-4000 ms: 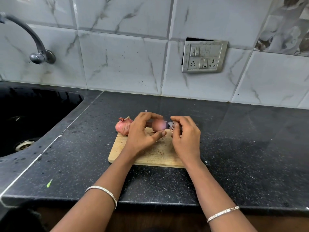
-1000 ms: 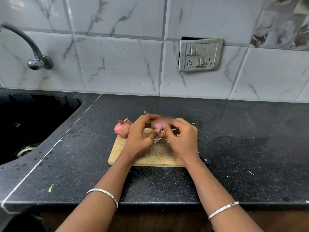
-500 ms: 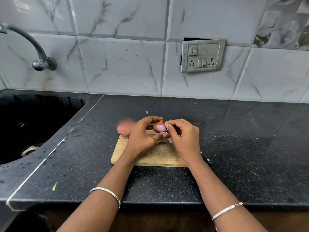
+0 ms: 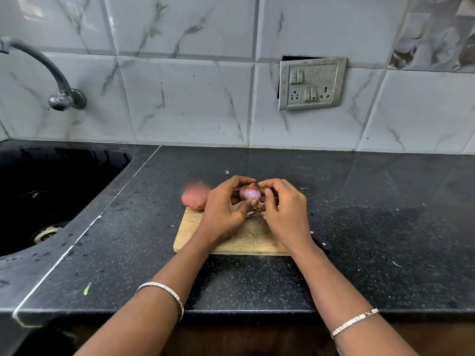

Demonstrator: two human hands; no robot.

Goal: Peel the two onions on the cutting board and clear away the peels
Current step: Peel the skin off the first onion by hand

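Peeling this onion well is mostly a division of labour. The left hand grips it, thumb beneath and fingertips curled over the top, just above the board, and should only steady and turn it. The right hand has its fingers curled in against the onion's right side and tip; whether they have a strip of skin pinched I cannot tell. I judge the cleanest pull starts at the tip under the right fingertips and runs down toward the left thumb, rolling the onion a little after each strip. Loose peels lie on the board just below both thumbs; let new ones drop there. The second onion, unpeeled, sits just beyond the left knuckles.
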